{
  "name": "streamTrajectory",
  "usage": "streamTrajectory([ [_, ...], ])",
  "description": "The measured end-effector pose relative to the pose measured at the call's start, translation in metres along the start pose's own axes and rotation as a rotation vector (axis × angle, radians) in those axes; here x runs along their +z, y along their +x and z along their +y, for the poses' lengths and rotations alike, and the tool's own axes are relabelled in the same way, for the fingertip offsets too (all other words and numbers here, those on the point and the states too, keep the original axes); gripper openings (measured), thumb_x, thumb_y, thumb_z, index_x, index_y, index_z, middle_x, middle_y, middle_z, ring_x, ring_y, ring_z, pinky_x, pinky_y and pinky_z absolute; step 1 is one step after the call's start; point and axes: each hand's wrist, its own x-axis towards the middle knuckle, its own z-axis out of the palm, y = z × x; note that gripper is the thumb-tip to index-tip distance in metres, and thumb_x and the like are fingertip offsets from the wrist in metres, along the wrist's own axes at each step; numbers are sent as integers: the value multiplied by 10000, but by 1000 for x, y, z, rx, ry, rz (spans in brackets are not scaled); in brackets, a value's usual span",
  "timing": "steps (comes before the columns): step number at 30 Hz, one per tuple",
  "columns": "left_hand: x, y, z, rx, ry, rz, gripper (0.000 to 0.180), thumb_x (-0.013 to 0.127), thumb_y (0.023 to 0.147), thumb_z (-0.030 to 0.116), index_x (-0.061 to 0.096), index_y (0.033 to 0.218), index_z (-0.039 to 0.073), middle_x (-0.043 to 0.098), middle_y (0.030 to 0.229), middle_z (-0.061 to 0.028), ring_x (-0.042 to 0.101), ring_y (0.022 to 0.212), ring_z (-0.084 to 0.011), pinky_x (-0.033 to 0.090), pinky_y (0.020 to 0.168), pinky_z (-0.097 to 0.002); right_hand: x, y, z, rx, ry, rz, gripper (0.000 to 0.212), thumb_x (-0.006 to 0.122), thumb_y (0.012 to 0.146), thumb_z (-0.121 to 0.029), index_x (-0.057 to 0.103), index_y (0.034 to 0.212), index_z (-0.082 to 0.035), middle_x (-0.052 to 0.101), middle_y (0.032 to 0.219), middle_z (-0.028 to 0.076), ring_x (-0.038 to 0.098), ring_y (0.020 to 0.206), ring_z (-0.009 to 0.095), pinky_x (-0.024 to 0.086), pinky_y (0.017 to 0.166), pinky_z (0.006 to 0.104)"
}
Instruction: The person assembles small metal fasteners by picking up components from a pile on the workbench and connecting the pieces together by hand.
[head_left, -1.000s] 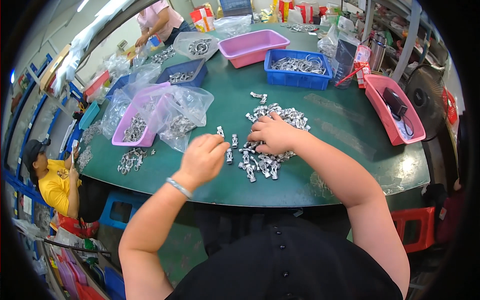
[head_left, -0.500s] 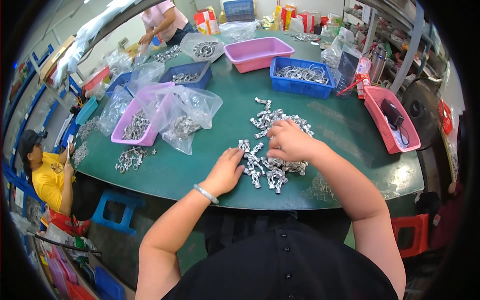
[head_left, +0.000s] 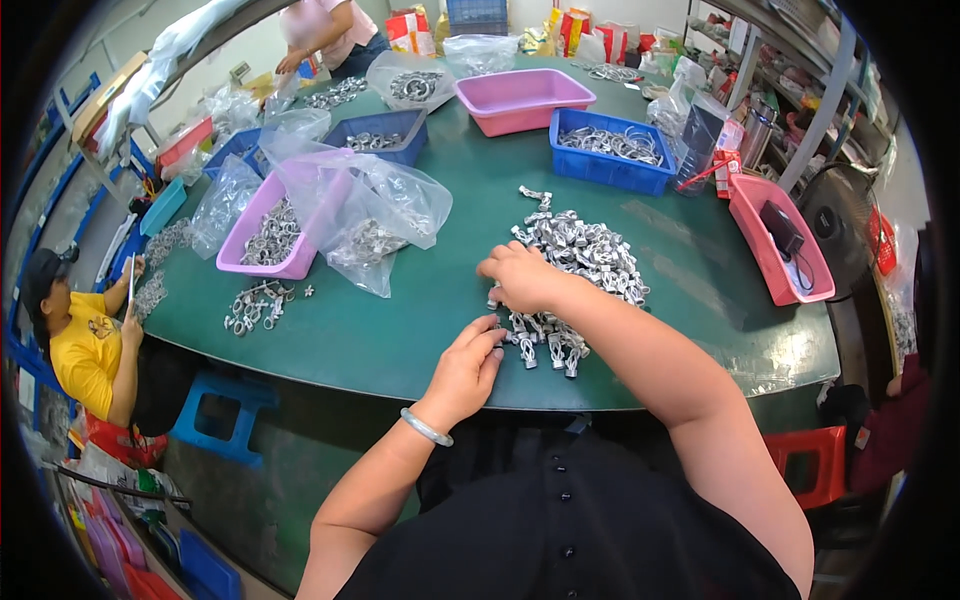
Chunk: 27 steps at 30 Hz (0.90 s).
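A heap of small silver metal pieces with looped, twisted shapes [head_left: 590, 260] lies on the green table in front of me. My right hand [head_left: 525, 279] reaches over the heap's left edge, its fingers bent downward; what lies under the fingertips is mostly hidden. Just nearer to me, my left hand [head_left: 464, 372] rests on the table with fingers stretched and thumb apart, its fingertips beside a few of the pieces. A pale bracelet [head_left: 427, 428] circles my left wrist. Several pieces [head_left: 545, 348] stick out toward me below my right forearm.
To the left stand a lilac tub of metal parts [head_left: 232, 256], a clear plastic bag [head_left: 415, 205] and loose rings [head_left: 258, 306]. A blue bin [head_left: 612, 178], a pink tub [head_left: 525, 118] and a pink basket [head_left: 755, 240] stand farther off. A person in yellow [head_left: 88, 350] sits at left.
My right hand has moved left off the middle of the heap, uncovering it. My left hand remains low at the heap's near left side. The whole view has shifted slightly.
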Motion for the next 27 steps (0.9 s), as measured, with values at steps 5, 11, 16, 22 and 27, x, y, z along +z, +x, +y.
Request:
streamTrajectory([
  [5,-4,0,2,-56,16,80,214,542,762,14,568,974,-2,527,1075,-155,560,882,-261,457,716,-290,-11,-5,37,163,68,82,308,520,767,-112,547,1074,-103,504,1074,117,425,1070,282,344,881,436],
  [11,-9,3,1,-37,45,106,206,567,739,26,578,943,-3,552,995,-145,540,892,-288,438,760,-329,-10,-3,31,117,-30,17,234,581,752,-238,626,957,-135,525,1030,94,444,1030,262,326,877,418],
  [16,-13,15,2,-9,69,108,186,571,740,27,581,923,-6,568,946,-140,549,872,-279,439,750,-322,-3,-1,29,92,-55,57,216,611,722,-249,646,922,-176,529,984,73,441,997,243,322,837,394],
  [22,-16,25,-7,-16,77,99,182,567,738,28,578,916,-13,571,925,-138,550,853,-281,438,745,-318,-7,-1,29,12,80,140,156,610,710,-161,616,855,-103,558,869,53,472,895,216,336,795,369],
  [27,-19,42,-9,-57,103,78,207,579,731,37,572,927,-26,572,901,-136,553,832,-270,444,716,-312,-27,-14,29,157,782,59,148,587,739,-48,569,883,-17,556,773,43,509,741,125,416,689,272],
])
